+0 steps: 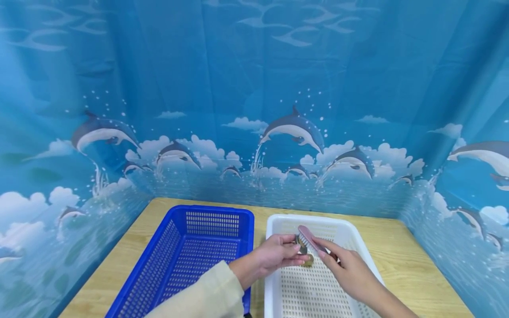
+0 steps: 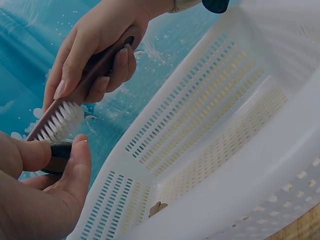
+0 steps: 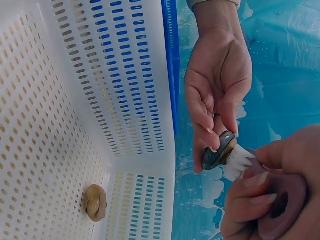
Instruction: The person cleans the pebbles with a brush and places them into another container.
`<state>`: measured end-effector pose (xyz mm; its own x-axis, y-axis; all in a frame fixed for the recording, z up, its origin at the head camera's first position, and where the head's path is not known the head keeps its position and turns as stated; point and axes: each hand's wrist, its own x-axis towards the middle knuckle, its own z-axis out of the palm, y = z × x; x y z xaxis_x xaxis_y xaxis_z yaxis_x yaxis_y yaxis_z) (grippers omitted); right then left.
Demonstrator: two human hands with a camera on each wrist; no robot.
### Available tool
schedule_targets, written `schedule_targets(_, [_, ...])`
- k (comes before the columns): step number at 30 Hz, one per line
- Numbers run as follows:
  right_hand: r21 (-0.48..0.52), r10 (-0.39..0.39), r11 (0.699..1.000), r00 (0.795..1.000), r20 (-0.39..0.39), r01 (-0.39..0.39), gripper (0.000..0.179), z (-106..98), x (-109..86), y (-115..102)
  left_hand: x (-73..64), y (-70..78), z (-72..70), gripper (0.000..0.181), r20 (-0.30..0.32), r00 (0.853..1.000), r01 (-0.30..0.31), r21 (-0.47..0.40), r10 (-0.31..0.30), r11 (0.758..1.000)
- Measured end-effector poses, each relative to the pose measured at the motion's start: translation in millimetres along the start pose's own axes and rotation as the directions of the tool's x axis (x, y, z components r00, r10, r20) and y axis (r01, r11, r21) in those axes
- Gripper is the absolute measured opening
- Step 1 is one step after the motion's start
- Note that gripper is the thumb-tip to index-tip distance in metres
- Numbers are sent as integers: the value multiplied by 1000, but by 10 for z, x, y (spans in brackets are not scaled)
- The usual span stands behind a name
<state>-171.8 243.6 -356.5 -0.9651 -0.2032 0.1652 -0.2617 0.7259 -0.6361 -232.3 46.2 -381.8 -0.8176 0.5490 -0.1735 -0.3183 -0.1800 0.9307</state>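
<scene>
My left hand [image 1: 274, 251] pinches a small dark oval shellfish [image 3: 219, 152], abalone-like, between thumb and fingers. Its tan side faces the brush in the right wrist view. My right hand [image 1: 350, 267] grips a mauve scrubbing brush [image 2: 82, 87] by its handle, which has a hole at the end. The white bristles [image 3: 239, 162] press against the shellfish's tan side. Both hands are above the white basket [image 1: 274, 282] in the head view. Inside that basket lies a tan, lumpy piece [image 3: 95, 202], close to one end wall.
A blue perforated basket [image 1: 179, 260] stands to the left of the white one. Both are on a light wooden table [image 1: 413, 260]. Blue dolphin-print curtains [image 1: 238, 88] enclose the back and sides.
</scene>
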Motion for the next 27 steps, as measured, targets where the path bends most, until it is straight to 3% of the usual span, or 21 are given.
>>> schedule_targets(10, [10, 24, 1000, 1000, 20, -24, 39, -28, 58, 36, -54, -3, 41, 44, 54, 998, 9, 57, -12, 998])
schedule_targets(18, [32, 19, 999, 1000, 17, -20, 40, -13, 10, 75, -47, 22, 37, 45, -26, 1000, 6, 38, -5, 999])
schedule_targets(27, [27, -9, 1000, 1000, 23, 8, 39, 9, -51, 42, -15, 15, 15, 43, -73, 997, -23, 38, 25, 999])
